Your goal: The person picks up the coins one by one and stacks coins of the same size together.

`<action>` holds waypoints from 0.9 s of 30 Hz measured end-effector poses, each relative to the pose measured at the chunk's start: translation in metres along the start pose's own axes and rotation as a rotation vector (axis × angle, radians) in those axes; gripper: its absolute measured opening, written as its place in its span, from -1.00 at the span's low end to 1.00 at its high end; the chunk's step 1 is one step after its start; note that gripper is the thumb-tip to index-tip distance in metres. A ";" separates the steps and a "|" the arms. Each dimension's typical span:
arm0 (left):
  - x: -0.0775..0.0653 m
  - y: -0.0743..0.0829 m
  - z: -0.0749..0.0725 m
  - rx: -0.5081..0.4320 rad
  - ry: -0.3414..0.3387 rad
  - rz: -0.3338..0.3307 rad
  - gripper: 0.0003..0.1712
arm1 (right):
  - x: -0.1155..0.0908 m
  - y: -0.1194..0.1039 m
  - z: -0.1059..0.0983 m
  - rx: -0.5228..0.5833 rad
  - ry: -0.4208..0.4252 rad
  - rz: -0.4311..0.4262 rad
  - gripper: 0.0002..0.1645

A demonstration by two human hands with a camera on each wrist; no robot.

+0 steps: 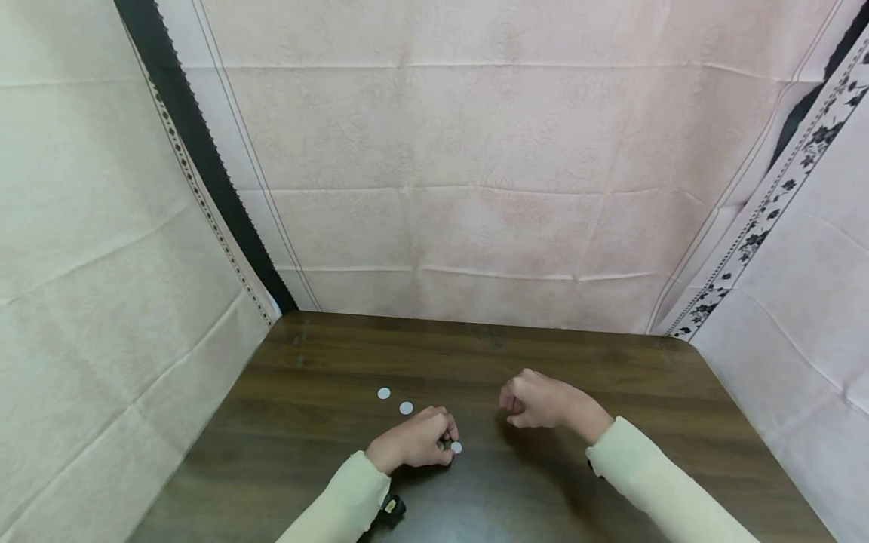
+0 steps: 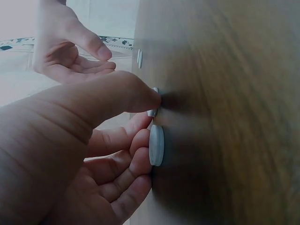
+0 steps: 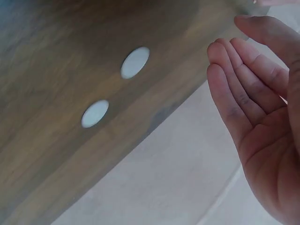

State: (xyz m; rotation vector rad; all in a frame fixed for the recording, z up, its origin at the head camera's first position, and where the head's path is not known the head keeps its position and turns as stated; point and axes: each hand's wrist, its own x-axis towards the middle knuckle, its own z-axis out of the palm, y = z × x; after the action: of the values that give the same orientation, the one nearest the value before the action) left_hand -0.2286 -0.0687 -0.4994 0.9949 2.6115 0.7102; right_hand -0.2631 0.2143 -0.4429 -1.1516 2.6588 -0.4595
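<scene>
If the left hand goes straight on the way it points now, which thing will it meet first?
The left hand would first meet the white disc at its fingertips, which it seems to pinch. Beyond, the right hand lies roughly ahead, but looks raised, so contact is uncertain.

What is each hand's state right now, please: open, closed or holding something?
Left hand: closed, pinching a white disc at the tabletop.
Right hand: open, loosely curled, holding nothing.

On the table, one disc lies just beyond the left hand, a second disc farther back leftward, a third disc at that hand's right; the right hand is farther right.
</scene>
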 end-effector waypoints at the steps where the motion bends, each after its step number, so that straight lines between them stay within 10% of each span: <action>1: 0.000 0.000 0.000 -0.002 -0.001 0.000 -0.86 | -0.001 0.003 -0.001 -0.010 0.001 0.006 -0.83; 21: 0.002 -0.002 0.002 0.023 -0.001 -0.007 -0.86 | -0.015 0.049 0.003 -0.055 -0.019 0.091 -0.87; 27: 0.002 -0.001 0.002 0.035 0.000 -0.007 -0.85 | -0.017 0.054 0.008 -0.024 -0.023 0.069 -0.52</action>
State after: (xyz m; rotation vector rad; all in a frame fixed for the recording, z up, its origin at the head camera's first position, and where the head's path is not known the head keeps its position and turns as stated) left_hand -0.2296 -0.0667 -0.5020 0.9946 2.6350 0.6654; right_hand -0.2854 0.2599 -0.4685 -1.0609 2.6811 -0.4012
